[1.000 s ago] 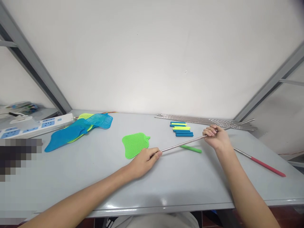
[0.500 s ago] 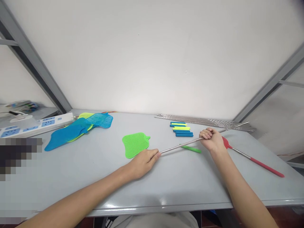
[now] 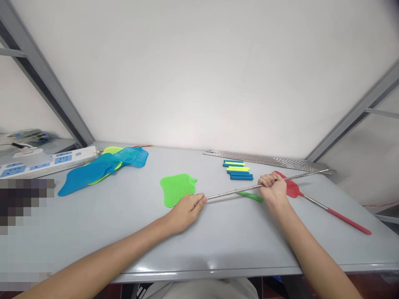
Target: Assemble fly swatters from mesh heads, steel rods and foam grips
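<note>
A thin metal rod (image 3: 229, 193) slants above the table, its right end higher up the picture. My left hand (image 3: 187, 209) is closed round its left end, so that end is hidden. Further along, my right hand (image 3: 272, 187) wraps its fingers round the rod, and the rest sticks out to the right. Beside my left hand lies a green perforated swatter head (image 3: 178, 189). Beneath the rod rests a green handle tube (image 3: 251, 195). A red fly swatter (image 3: 316, 203) with a metal shaft lies to the right, its head partly behind my right hand.
Several blue and yellow tubes (image 3: 240, 170) lie in a row near the middle. Behind them a bundle of metal rods (image 3: 262, 158) runs along the wall. Blue and yellow swatter heads (image 3: 90, 168) overlap at the left, near a white power strip (image 3: 52, 162).
My right hand has shifted slightly left and down, uncovering more of the red swatter head. The rod's right end has dropped a little. My left hand has moved slightly left.
</note>
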The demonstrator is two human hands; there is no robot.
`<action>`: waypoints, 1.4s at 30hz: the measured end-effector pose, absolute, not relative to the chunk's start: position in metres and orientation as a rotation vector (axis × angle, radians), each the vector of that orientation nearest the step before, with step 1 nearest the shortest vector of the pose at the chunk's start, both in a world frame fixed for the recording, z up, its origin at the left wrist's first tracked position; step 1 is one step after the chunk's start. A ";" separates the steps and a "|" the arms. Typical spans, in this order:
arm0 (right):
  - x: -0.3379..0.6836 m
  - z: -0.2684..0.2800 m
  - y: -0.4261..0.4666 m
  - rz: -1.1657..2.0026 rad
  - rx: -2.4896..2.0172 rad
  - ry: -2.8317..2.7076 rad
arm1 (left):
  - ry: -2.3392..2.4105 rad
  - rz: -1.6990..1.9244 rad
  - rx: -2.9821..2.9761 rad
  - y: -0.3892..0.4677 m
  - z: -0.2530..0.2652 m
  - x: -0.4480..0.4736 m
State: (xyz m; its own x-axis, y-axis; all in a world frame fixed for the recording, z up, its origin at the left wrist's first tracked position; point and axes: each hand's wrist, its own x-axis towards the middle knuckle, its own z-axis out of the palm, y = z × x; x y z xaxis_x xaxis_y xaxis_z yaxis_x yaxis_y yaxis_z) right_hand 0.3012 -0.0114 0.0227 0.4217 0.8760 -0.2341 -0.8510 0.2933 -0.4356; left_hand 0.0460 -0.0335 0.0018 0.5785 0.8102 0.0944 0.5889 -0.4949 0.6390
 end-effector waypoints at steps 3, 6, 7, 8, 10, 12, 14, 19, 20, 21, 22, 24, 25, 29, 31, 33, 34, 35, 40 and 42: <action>0.300 0.022 -0.011 1.139 -0.550 -0.065 | 1.120 0.528 2.252 -0.033 0.001 0.045; 0.299 0.021 -0.011 1.126 -0.545 -0.084 | 1.126 0.516 2.255 -0.033 0.001 0.045; 0.299 0.021 -0.011 1.120 -0.542 -0.091 | 1.126 0.513 2.256 -0.034 0.001 0.045; 0.299 0.022 -0.011 1.113 -0.540 -0.096 | 1.126 0.512 2.256 -0.034 0.001 0.045; 0.298 0.022 -0.011 1.099 -0.537 -0.103 | 1.129 0.514 2.252 -0.034 0.002 0.046; 0.298 0.022 -0.011 1.088 -0.539 -0.099 | 1.133 0.518 2.247 -0.034 0.002 0.046; 0.297 0.021 -0.012 1.085 -0.549 -0.091 | 1.138 0.519 2.239 -0.034 0.002 0.045; 0.294 0.016 -0.012 1.072 -0.583 -0.119 | 1.161 0.525 2.211 -0.034 0.001 0.045; 0.293 0.015 -0.012 1.075 -0.584 -0.125 | 1.159 0.524 2.210 -0.034 0.001 0.046; 0.292 0.014 -0.012 1.083 -0.583 -0.123 | 1.154 0.523 2.210 -0.034 0.001 0.046; 0.291 0.013 -0.012 1.091 -0.580 -0.113 | 1.150 0.522 2.211 -0.035 0.002 0.046; 0.289 0.012 -0.012 1.101 -0.576 -0.081 | 1.150 0.521 2.212 -0.035 0.002 0.046; 0.288 0.012 -0.012 1.102 -0.576 -0.068 | 1.153 0.522 2.212 -0.035 0.003 0.046; 0.284 0.013 -0.013 1.091 -0.591 -0.066 | 1.157 0.513 2.220 -0.036 0.002 0.047; 0.281 0.013 -0.014 1.090 -0.605 -0.069 | 1.157 0.501 2.226 -0.036 0.001 0.048; 0.278 0.012 -0.015 1.097 -0.611 -0.068 | 1.157 0.494 2.229 -0.037 0.000 0.048; 0.277 0.012 -0.016 1.102 -0.610 -0.066 | 1.157 0.494 2.230 -0.037 -0.001 0.048; 0.277 0.012 -0.016 1.106 -0.607 -0.062 | 1.155 0.496 2.231 -0.037 -0.001 0.048; 0.274 0.012 -0.018 1.106 -0.610 -0.064 | 1.156 0.507 2.244 -0.037 0.000 0.048; 0.273 0.013 -0.018 1.097 -0.626 -0.081 | 1.164 0.507 2.245 -0.038 0.000 0.049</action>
